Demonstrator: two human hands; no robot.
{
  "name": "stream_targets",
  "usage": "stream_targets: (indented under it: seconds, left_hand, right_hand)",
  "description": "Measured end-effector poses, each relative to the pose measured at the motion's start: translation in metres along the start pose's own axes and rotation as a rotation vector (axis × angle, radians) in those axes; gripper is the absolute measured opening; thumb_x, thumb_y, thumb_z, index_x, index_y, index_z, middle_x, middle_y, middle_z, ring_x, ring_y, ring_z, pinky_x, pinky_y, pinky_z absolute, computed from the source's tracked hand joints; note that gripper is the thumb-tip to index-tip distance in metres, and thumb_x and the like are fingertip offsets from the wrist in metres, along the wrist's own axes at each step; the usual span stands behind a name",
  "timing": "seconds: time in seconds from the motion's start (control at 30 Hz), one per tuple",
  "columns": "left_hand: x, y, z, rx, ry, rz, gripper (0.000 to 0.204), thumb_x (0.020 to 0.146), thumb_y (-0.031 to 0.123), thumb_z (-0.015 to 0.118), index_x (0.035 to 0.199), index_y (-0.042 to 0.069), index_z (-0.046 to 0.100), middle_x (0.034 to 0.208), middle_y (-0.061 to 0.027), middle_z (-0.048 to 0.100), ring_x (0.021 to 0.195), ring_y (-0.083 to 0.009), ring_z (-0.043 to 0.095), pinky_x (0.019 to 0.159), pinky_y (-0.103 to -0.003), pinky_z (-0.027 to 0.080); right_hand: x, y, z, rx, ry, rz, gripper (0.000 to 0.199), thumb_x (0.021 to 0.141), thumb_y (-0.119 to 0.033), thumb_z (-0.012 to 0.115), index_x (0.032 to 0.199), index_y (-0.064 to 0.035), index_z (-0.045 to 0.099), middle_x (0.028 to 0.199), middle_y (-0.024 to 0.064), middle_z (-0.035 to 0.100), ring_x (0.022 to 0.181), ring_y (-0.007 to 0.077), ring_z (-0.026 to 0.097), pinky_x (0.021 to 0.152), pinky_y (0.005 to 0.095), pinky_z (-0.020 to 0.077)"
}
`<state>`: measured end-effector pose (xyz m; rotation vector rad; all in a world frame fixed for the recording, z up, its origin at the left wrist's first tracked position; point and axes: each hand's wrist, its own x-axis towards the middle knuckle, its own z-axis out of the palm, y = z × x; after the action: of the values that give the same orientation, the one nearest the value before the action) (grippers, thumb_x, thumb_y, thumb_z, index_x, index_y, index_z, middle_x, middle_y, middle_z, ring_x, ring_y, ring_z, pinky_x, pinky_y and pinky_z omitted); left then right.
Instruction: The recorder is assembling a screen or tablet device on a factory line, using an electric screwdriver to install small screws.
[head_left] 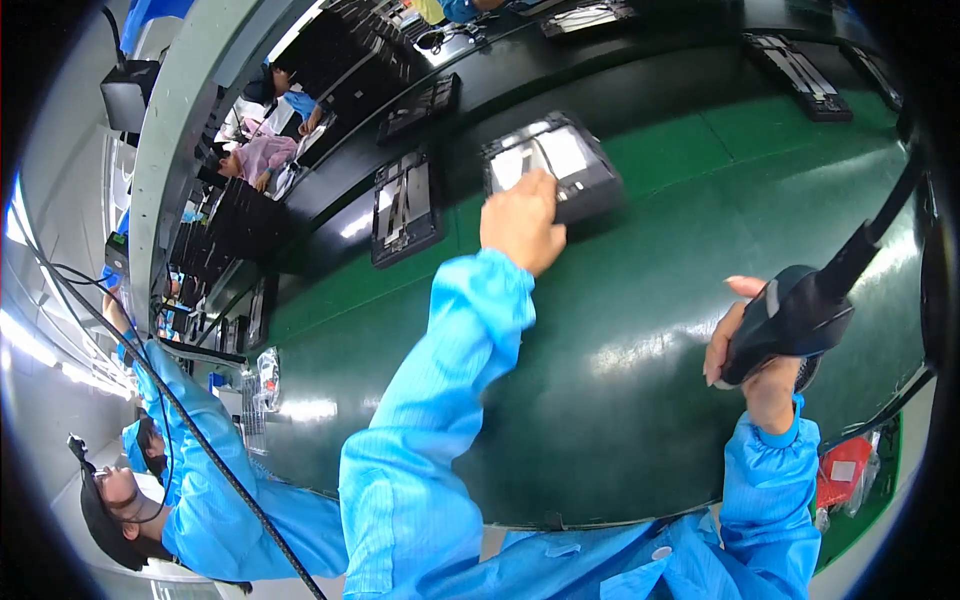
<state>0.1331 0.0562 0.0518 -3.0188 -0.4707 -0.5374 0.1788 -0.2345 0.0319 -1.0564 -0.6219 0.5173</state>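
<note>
My left hand (522, 222) reaches out to an open tablet-like device in a black case (590, 195), its fingers pressed together on the near side. White panels show inside the case, and its right side is smeared by motion. At the right, my right hand (728, 345) is wrapped round a black corded electric screwdriver (790, 315), held above the bench with its cable running up to the right. The screwdriver's tip is hidden. Another open device (405, 205) lies just left of the one under my left hand.
Several similar devices (800, 75) lie on the dark strip (680, 75) beyond the green bench (620, 400). A grey metal post (175, 150) rises at left, near a co-worker in blue (215, 500). A loose cable (215, 455) crosses there. A red bag (845, 470) sits low right.
</note>
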Motion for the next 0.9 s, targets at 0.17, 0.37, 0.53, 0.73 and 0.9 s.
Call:
stream_targets:
  seconds: [0.17, 0.37, 0.53, 0.73, 0.9]
  left_hand:
    - [-0.089, 0.062, -0.032, -0.101, 0.154, 0.206, 0.056, 0.058, 0.003, 0.063, 0.114, -0.001, 0.058, 0.116, -0.0161, 0.061, 0.106, -0.0310, 0.059, 0.090, -0.040, 0.047]
    - [-0.174, 0.121, -0.039, -0.227, 0.041, 0.206, 0.060, 0.058, 0.005, 0.070, 0.117, 0.000, 0.059, 0.126, -0.0145, 0.057, 0.120, -0.0290, 0.053, 0.100, -0.044, 0.040]
    - [-0.211, 0.146, -0.050, -0.345, -0.233, 0.199, 0.072, 0.058, 0.029, 0.082, 0.117, -0.003, 0.058, 0.128, -0.0146, 0.055, 0.127, -0.0346, 0.044, 0.108, -0.060, 0.017]
    - [-0.184, 0.175, -0.037, -0.335, -0.315, 0.287, 0.076, 0.063, 0.040, 0.079, 0.119, -0.004, 0.055, 0.135, -0.0162, 0.048, 0.133, -0.0330, 0.036, 0.107, -0.064, 0.007]
    - [-0.169, 0.198, -0.007, -0.368, -0.232, 0.297, 0.067, 0.068, 0.032, 0.076, 0.118, -0.006, 0.055, 0.133, -0.0177, 0.049, 0.131, -0.0313, 0.038, 0.106, -0.066, 0.010]
  right_hand:
    - [0.000, -0.016, -0.006, -0.021, 0.044, -0.123, 0.102, 0.074, -0.079, 0.042, 0.131, 0.0054, 0.035, 0.061, 0.0056, 0.051, 0.047, 0.0130, 0.050, 0.045, 0.0250, 0.0412]
    - [0.013, -0.044, -0.014, -0.100, 0.020, -0.208, 0.119, 0.068, -0.088, 0.032, 0.134, 0.0115, 0.029, 0.060, 0.0056, 0.050, 0.047, 0.0129, 0.050, 0.044, 0.0260, 0.0424]
    - [0.020, -0.053, -0.057, -0.194, 0.012, -0.353, 0.111, 0.075, -0.084, 0.026, 0.130, 0.0119, 0.034, 0.061, 0.0078, 0.050, 0.047, 0.0138, 0.051, 0.043, 0.0265, 0.0428]
    - [0.013, -0.031, -0.079, -0.038, 0.133, -0.406, 0.086, 0.086, -0.073, 0.025, 0.106, 0.0063, 0.051, 0.063, 0.0094, 0.054, 0.049, 0.0145, 0.054, 0.046, 0.0255, 0.0442]
    - [0.012, -0.020, -0.077, -0.048, 0.164, -0.388, 0.085, 0.086, -0.072, 0.026, 0.107, 0.0070, 0.052, 0.063, 0.0099, 0.055, 0.049, 0.0145, 0.054, 0.046, 0.0256, 0.0441]
